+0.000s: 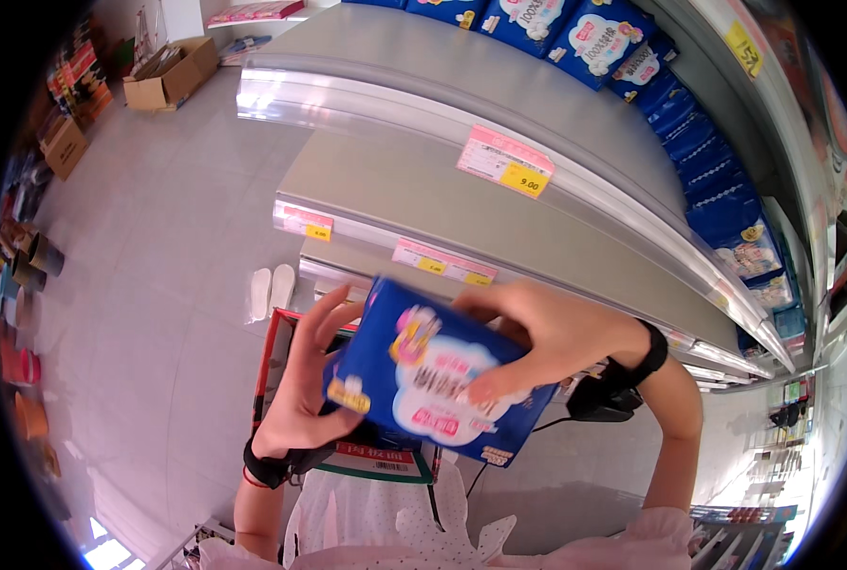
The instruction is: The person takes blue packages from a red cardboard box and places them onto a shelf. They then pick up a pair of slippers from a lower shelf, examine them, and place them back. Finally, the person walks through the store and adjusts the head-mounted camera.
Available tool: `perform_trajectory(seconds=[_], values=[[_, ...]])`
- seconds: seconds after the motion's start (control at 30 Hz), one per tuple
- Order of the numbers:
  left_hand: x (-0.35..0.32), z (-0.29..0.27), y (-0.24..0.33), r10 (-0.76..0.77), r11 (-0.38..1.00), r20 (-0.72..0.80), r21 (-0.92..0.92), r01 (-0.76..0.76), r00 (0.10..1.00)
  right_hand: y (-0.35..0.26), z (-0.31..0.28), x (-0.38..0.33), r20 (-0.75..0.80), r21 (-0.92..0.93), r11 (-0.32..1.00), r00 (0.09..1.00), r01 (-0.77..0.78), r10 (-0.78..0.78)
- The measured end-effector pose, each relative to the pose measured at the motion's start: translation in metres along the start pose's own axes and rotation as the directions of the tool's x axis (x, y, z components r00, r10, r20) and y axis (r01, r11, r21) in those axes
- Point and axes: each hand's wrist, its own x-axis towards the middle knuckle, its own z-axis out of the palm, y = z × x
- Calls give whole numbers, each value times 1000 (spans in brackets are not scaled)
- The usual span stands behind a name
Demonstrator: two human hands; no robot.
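Observation:
Between my two hands is a blue soft pack with a white cloud-shaped print, tilted and slightly blurred. My left hand grips its left end, the thumb on the front face. From the right, my right hand holds the upper right part, with the thumb pressed across the print. Partly hidden under the pack is an open cardboard box with red and green edges, close to my body. Its contents are mostly covered; something dark blue shows inside.
A tiered shelf with clear plastic edging and price tags stands ahead. Similar blue packs line its back and right side. White slippers lie on the floor, left of the shelf. Cardboard boxes and pots stand farther left.

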Motion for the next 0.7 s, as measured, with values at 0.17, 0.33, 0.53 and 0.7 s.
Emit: perform_trajectory(seconds=[0.17, 0.33, 0.53, 0.7], values=[[-18, -24, -37, -240, 677, 69, 727, 116, 968, -13, -15, -54, -596, 172, 964, 800, 202, -61], [-46, -41, -142, -522, -10, 132, 987, -161, 843, -15, -84, -87, -895, 294, 867, 435, 403, 101], [-61, -35, -219, -544, -227, 89, 941, -249, 834, -4, -173, -87, -926, -36, 928, 362, -371, 108], [-61, -31, -230, -457, -178, 2, 980, -94, 889, 32, -221, -65, -895, 8, 984, 438, -179, 87]])
